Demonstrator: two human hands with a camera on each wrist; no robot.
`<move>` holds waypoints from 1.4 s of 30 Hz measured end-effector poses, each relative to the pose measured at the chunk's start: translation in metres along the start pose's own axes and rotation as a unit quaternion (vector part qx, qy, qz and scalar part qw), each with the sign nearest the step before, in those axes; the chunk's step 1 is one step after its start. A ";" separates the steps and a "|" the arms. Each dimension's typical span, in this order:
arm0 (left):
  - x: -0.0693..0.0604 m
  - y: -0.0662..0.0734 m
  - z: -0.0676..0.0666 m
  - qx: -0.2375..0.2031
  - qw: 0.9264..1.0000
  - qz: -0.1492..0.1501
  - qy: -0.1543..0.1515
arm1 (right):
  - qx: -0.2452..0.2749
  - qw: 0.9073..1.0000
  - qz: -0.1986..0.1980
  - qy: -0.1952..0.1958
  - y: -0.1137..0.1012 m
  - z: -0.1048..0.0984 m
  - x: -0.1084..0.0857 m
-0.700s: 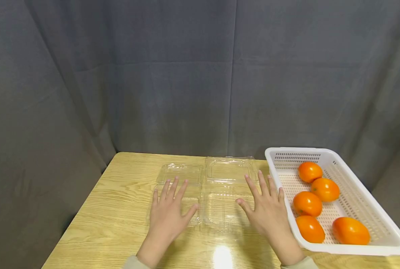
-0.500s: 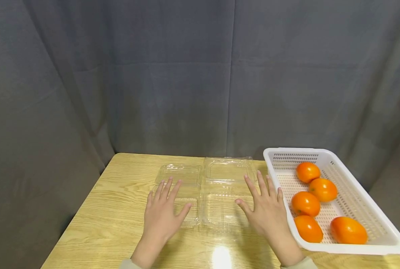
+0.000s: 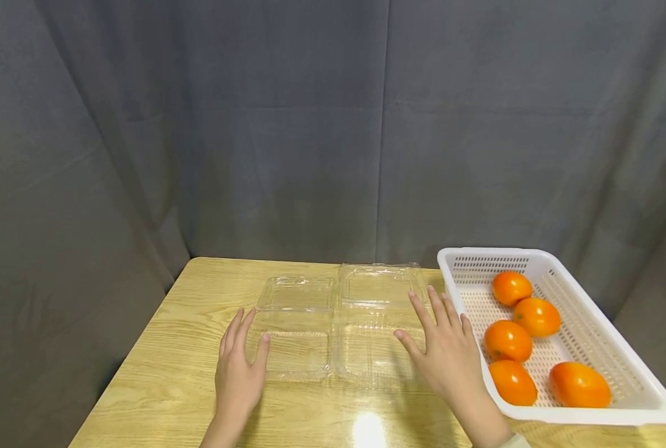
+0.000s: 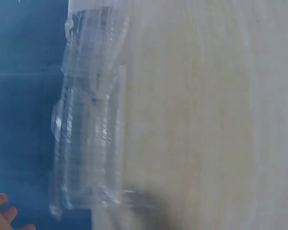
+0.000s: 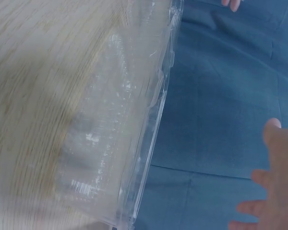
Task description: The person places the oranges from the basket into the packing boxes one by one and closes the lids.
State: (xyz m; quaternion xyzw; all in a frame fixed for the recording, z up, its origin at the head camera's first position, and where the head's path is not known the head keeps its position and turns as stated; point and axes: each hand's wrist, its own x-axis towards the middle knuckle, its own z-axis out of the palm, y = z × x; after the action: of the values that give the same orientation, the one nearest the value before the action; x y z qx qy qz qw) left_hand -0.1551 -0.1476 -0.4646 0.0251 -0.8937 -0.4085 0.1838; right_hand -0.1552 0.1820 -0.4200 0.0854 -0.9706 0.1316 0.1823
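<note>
Two clear plastic clamshell boxes lie side by side on the wooden table, lids folded back: a smaller left box and a larger right box. My left hand is at the left edge of the smaller box, fingers extended and holding nothing; whether it touches the box I cannot tell. My right hand hovers between the larger box and the white basket, fingers spread, with nothing in them. Several orange persimmon-like fruits lie inside the basket. The right wrist view shows the right hand's fingers apart from the plastic.
The basket stands at the table's right side, its raised rim beside my right hand. A grey curtain hangs behind the table and along its left side. A bright light reflection shows on the tabletop near the front.
My left hand has moved left, off the smaller box's front part, and its fingers have drawn closer together. The right hand stays nearly in place, fingers still spread. Boxes and fruits keep their places.
</note>
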 end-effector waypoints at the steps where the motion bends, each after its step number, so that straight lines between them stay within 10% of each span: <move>1: -0.001 -0.003 -0.001 -0.009 1.000 -0.015 -0.001 | 0.001 1.000 -0.001 0.002 0.000 0.000 0.000; 16: -0.017 -0.041 -0.001 -0.183 0.972 -0.144 -0.002 | 0.040 0.999 -0.016 -0.004 0.002 -0.013 0.003; 30: -0.023 -0.059 0.007 -0.293 0.943 -0.147 -0.060 | 0.056 0.997 -0.058 -0.002 0.010 -0.032 0.016; 42: -0.023 -0.068 0.006 -0.349 0.919 -0.161 -0.088 | 0.077 0.992 0.006 -0.096 0.042 -0.054 0.040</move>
State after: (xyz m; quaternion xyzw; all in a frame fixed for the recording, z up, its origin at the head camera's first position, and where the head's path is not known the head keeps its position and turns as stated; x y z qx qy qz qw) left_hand -0.1430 -0.1841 -0.5254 0.0662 -0.6906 -0.7194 0.0331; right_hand -0.1833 0.2325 -0.3651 0.1057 -0.9712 0.1978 0.0809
